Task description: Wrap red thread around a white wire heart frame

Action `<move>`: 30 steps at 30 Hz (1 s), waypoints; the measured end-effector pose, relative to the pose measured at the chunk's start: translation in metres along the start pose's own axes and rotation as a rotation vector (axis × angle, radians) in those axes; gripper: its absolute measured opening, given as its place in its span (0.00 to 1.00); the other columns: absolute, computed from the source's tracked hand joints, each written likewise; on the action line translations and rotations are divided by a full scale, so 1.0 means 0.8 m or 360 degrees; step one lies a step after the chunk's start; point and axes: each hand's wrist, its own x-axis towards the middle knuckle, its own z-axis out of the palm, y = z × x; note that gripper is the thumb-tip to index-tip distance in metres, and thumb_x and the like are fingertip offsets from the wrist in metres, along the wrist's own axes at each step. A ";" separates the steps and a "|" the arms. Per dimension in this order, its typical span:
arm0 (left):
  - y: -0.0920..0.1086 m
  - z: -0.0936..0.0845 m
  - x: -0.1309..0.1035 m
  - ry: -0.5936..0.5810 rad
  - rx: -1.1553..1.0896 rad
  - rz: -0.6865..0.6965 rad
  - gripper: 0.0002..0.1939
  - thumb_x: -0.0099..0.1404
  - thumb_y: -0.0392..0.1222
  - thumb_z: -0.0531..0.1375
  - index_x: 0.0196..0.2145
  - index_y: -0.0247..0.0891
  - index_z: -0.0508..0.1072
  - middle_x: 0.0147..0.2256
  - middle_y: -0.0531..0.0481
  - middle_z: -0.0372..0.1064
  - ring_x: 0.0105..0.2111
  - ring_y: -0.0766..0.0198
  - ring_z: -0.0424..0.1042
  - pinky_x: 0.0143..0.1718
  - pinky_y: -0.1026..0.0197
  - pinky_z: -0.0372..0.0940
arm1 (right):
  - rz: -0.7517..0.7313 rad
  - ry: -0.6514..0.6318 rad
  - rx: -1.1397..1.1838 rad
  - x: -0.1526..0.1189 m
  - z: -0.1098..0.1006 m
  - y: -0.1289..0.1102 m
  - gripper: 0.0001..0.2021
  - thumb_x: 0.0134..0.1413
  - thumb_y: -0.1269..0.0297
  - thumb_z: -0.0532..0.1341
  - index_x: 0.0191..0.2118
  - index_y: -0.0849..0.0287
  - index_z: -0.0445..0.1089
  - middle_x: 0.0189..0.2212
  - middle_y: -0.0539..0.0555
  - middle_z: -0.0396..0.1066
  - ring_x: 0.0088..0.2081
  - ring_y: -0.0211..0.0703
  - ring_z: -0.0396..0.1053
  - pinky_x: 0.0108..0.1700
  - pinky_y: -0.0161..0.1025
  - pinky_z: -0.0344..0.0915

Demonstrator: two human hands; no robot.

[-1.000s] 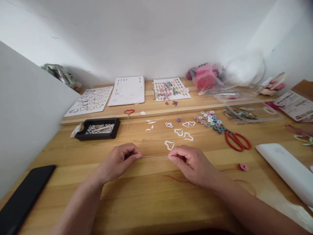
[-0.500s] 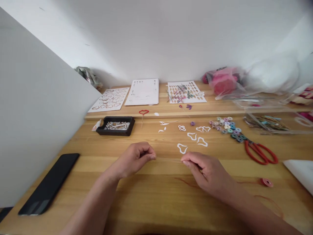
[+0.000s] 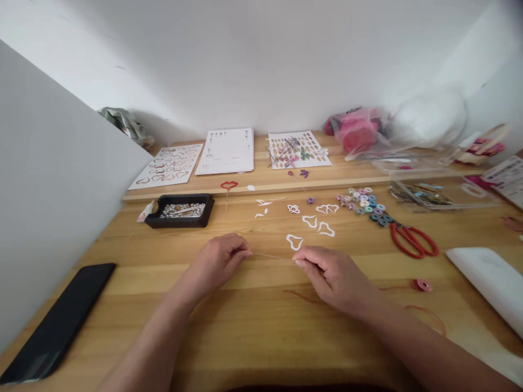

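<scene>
Between my two hands a thin pale strand [image 3: 272, 256], wire or thread, is stretched just above the table. My left hand [image 3: 223, 258] pinches one end of it between thumb and fingertips. The other end is pinched by my right hand [image 3: 333, 275]. White heart-like paper cutouts [image 3: 294, 242] lie right behind the right fingertips. Red thread [image 3: 302, 295] passes under the right wrist toward a small red spool [image 3: 422, 285]. Farther back rests a red petal-shaped piece on a stem [image 3: 229, 185].
A black tray of beads [image 3: 200, 220] stands at left, a black phone [image 3: 57, 324] nearer me. Thread spools [image 3: 363, 204], red-handled scissors [image 3: 414, 241] and a clear plastic box [image 3: 469, 204] occupy the right. Printed sheets [image 3: 224, 155] lie along the raised back ledge [image 3: 261, 185].
The view has shifted slightly to the right, so things appear farther left. Both hands keep their pinch, and the strand between them shows more plainly.
</scene>
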 end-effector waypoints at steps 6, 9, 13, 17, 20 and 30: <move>0.009 0.007 -0.003 0.0090 0.0054 0.0103 0.12 0.71 0.43 0.54 0.33 0.37 0.73 0.31 0.51 0.72 0.32 0.66 0.69 0.36 0.65 0.61 | 0.0012 0.0018 -0.0003 -0.002 0.000 -0.002 0.10 0.67 0.67 0.51 0.39 0.57 0.69 0.31 0.49 0.69 0.32 0.38 0.65 0.36 0.36 0.57; 0.011 0.007 -0.006 0.0096 0.0053 0.0096 0.12 0.70 0.44 0.56 0.31 0.38 0.74 0.28 0.53 0.72 0.28 0.69 0.69 0.31 0.67 0.60 | 0.0022 0.0035 -0.0004 -0.003 -0.001 -0.003 0.09 0.67 0.66 0.51 0.39 0.57 0.68 0.30 0.49 0.69 0.32 0.37 0.64 0.35 0.36 0.56; 0.015 0.005 -0.008 0.0089 -0.0006 0.0118 0.13 0.69 0.44 0.56 0.30 0.38 0.75 0.27 0.55 0.73 0.27 0.71 0.69 0.30 0.69 0.60 | -0.0001 0.0069 0.0028 -0.002 -0.003 -0.001 0.08 0.66 0.68 0.52 0.36 0.56 0.67 0.28 0.48 0.68 0.30 0.37 0.63 0.34 0.35 0.55; 0.021 0.003 -0.008 0.0155 -0.0094 0.0054 0.13 0.68 0.45 0.58 0.28 0.38 0.75 0.23 0.55 0.70 0.23 0.72 0.65 0.26 0.70 0.58 | -0.0038 0.0110 0.0085 -0.001 -0.006 0.001 0.07 0.63 0.72 0.53 0.36 0.56 0.67 0.28 0.47 0.67 0.30 0.36 0.63 0.34 0.34 0.56; 0.019 0.004 -0.008 0.0196 -0.0178 -0.0032 0.14 0.66 0.48 0.59 0.28 0.37 0.76 0.21 0.55 0.68 0.21 0.72 0.60 0.23 0.70 0.55 | -0.0053 0.0131 0.0110 -0.001 -0.005 0.001 0.07 0.62 0.73 0.54 0.36 0.57 0.67 0.28 0.47 0.67 0.29 0.35 0.63 0.35 0.33 0.57; 0.024 0.002 -0.007 0.0223 -0.0185 -0.0281 0.20 0.61 0.55 0.60 0.23 0.35 0.73 0.16 0.58 0.50 0.19 0.73 0.47 0.20 0.68 0.44 | -0.0043 0.0111 0.0122 -0.002 -0.005 0.004 0.07 0.64 0.70 0.54 0.35 0.56 0.66 0.27 0.45 0.65 0.29 0.34 0.61 0.34 0.34 0.56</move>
